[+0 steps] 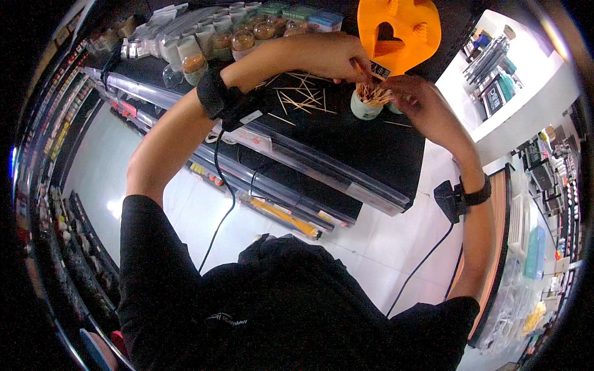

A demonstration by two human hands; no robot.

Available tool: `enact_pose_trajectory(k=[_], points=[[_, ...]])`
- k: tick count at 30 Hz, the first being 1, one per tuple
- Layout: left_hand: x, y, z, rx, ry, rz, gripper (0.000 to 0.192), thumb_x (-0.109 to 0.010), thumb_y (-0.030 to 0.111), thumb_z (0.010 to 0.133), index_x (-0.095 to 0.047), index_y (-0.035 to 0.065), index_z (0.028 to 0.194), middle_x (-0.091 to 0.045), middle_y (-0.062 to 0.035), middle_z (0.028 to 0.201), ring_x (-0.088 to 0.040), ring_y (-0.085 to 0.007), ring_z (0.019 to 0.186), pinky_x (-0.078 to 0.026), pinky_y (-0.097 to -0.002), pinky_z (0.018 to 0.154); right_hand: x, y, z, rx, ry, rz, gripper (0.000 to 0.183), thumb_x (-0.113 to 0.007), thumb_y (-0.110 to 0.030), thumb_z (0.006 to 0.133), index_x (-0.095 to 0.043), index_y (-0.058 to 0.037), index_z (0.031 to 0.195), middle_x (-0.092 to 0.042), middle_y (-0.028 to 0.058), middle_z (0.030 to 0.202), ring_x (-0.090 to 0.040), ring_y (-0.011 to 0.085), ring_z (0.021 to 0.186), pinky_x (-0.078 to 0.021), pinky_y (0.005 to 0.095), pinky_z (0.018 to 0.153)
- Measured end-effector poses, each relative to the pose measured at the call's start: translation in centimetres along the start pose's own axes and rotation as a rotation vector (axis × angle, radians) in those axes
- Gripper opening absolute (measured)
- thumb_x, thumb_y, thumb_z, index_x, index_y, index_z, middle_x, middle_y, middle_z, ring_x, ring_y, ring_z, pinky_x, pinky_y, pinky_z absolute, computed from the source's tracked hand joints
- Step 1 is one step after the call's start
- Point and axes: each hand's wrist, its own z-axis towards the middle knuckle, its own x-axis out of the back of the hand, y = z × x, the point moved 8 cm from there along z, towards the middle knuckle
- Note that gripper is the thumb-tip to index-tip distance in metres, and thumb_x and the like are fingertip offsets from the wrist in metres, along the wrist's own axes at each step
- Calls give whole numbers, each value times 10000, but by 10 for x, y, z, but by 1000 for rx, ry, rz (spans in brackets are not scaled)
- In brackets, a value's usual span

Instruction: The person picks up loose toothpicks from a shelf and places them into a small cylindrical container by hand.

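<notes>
A small white cup (364,110) stands on the black top of a display shelf (366,143), packed with thin wooden sticks (372,94). Above its rim, on the left side, my left hand (341,58) curls its fingers close to the stick tops. My right hand (410,95) bends in from the right, its fingertips at the sticks near the rim. Whether either hand grips a stick is hidden by the curled fingers. More loose wooden sticks (304,98) lie crossed on the black surface left of the cup.
Behind stands an orange piece with a heart-shaped opening (420,35). Clear-lidded cups (243,41) and wrapped goods crowd the back left. Clear plastic strips (320,164) edge the shelf. Cabled black devices sit on my left wrist (216,97) and right wrist (450,199).
</notes>
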Motion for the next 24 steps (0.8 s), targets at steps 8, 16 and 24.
enact_pose_trajectory(k=[8,16,24], points=[[11,3,-9,-96,129,199,276,-569,228,828,-621,-2,970,-642,-98,727,-585,-137,551,-476,-264,540,20,-10,-20,167,303,114,180,-595,-101,794,-582,2,941,-608,169,879,-603,301,828,-482,354,742],[-11,-2,0,-56,16,114,298,-504,271,886,-588,44,1058,-608,-116,879,-561,-206,823,-449,-305,738,-5,36,-33,-99,79,65,224,-653,-140,747,-590,-23,927,-611,145,850,-601,296,740,-475,365,673],[-35,13,1,-92,-201,102,348,-379,233,937,-488,-32,1134,-515,-154,1099,-479,-261,1062,-380,-321,908,-27,63,-38,-141,2,45,183,-621,-199,795,-565,-51,888,-540,59,808,-500,180,707,-425,329,648]])
